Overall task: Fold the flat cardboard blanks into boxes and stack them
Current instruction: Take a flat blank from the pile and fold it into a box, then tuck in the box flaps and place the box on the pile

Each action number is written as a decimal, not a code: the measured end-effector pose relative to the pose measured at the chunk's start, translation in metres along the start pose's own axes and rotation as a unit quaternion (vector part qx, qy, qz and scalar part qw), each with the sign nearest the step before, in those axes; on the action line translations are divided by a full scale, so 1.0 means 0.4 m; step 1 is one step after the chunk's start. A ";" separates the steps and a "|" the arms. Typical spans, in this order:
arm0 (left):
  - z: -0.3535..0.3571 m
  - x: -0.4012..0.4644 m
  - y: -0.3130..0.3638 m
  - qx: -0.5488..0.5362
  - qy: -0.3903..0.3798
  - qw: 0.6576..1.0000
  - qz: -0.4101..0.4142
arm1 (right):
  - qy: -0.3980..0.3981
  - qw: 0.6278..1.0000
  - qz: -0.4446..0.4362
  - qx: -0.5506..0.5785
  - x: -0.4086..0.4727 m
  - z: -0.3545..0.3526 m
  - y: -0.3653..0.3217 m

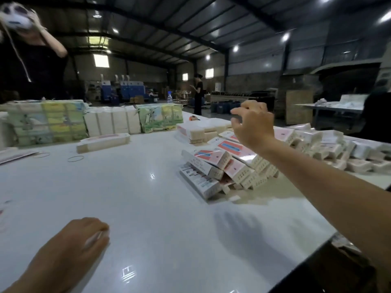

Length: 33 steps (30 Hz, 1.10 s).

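Observation:
Folded pink-and-white boxes [224, 168] lie in a slanted row on the white table [148, 208], right of centre. Behind them sits a stack of flat blanks [198, 132]. My right hand [251, 125] hovers above the far end of the row, fingers spread and loosely bent, holding nothing. My left hand [84, 240] rests on the table near the front edge with its fingers curled under; nothing shows in it. Another low stack of flat blanks [103, 142] lies left of centre.
Bundles of printed cartons [48, 121] and plain white packs [114, 121] line the table's far side. More folded boxes [338, 149] pile at the right. Rubber bands [75, 158] lie on the table. One person stands at the far left, another further back in the hall.

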<state>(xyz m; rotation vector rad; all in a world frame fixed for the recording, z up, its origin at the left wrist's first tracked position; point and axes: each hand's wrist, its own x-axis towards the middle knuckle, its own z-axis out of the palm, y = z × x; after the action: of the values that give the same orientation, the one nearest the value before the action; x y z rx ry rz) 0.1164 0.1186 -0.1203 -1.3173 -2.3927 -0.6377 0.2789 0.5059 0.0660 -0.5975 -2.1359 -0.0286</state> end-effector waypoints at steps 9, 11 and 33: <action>-0.068 -0.002 0.134 -0.023 -0.018 0.992 -0.124 | -0.320 0.905 -0.245 0.135 -0.356 0.220 -0.440; -0.056 0.003 0.126 -0.015 -0.017 0.989 -0.147 | -0.344 0.894 -0.253 0.134 -0.395 0.262 -0.453; -0.474 -0.132 -0.440 0.247 -0.023 0.787 -0.565 | -0.292 0.916 -0.179 0.210 -0.410 0.282 -0.473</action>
<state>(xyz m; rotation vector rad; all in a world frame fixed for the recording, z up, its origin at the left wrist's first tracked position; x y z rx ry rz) 0.0074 -0.1022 -0.0251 0.4355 -2.9044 -0.1571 0.1920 0.2986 -0.0918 0.0662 -2.6899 0.4490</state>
